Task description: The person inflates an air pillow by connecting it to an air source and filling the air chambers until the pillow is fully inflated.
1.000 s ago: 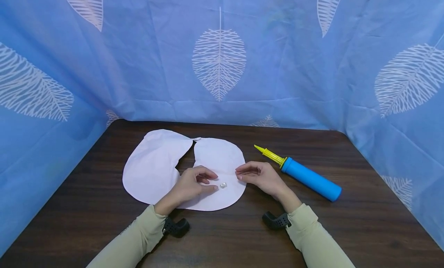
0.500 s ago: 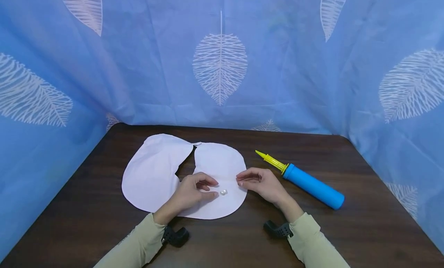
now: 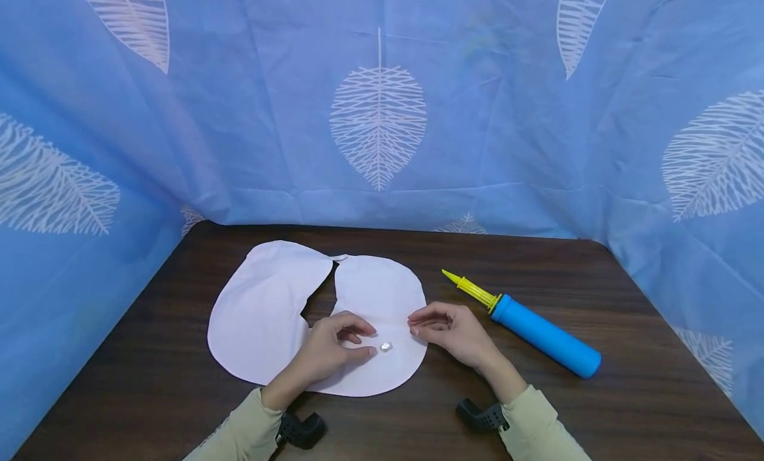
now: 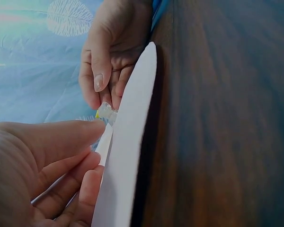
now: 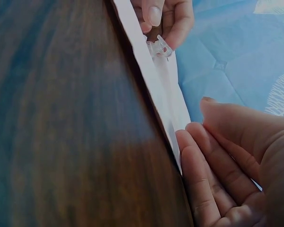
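Beside the clear valve [image 3: 386,347] on the white sheet [image 3: 379,285], the left hand [image 3: 330,349] held nothing, thumb and forefinger parted; the right hand [image 3: 458,333], also loose, was at its edge. A sideways push could slip or crease the slack sheet on the table [image 3: 394,424]. Beyond lay the blue pump [image 3: 546,335].

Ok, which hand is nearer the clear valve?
The left hand: its thumb is beside the clear valve; the right hand is farther, at the edge of the white piece.
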`<state>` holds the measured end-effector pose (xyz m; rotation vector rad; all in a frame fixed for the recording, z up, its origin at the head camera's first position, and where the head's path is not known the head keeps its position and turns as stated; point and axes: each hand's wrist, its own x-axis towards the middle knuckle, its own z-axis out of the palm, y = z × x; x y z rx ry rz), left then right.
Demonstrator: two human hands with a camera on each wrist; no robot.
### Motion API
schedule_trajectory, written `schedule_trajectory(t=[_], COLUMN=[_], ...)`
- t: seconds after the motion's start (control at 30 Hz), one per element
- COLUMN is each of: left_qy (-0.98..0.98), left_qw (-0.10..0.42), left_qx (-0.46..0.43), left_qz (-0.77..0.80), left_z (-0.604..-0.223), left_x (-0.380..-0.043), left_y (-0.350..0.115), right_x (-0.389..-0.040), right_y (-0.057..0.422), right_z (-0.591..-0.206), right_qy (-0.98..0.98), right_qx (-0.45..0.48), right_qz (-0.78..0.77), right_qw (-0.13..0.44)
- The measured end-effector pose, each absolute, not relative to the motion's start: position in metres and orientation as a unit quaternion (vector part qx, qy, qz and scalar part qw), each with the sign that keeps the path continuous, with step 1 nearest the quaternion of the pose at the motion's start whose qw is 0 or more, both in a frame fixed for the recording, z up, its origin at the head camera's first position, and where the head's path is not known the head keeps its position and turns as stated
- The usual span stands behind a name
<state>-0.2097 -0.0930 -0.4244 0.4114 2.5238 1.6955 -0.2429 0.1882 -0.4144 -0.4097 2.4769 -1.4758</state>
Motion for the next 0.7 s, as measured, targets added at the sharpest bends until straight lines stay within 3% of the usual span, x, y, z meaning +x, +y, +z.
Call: schedule_trajectory(t=[0.7], left_qy=[0.830], left_qw=[-0.031], left_qx=[0.185], left_qz=[0.525], left_z=[-0.427], left_x=[-0.206], left_y=[-0.091], right_x=[-0.233], right_y=[0.170], right_z=[-0.412], right_qy=[0.859], right_qx=[-0.166], right_qz=[-0.480], right_qw=[0.066])
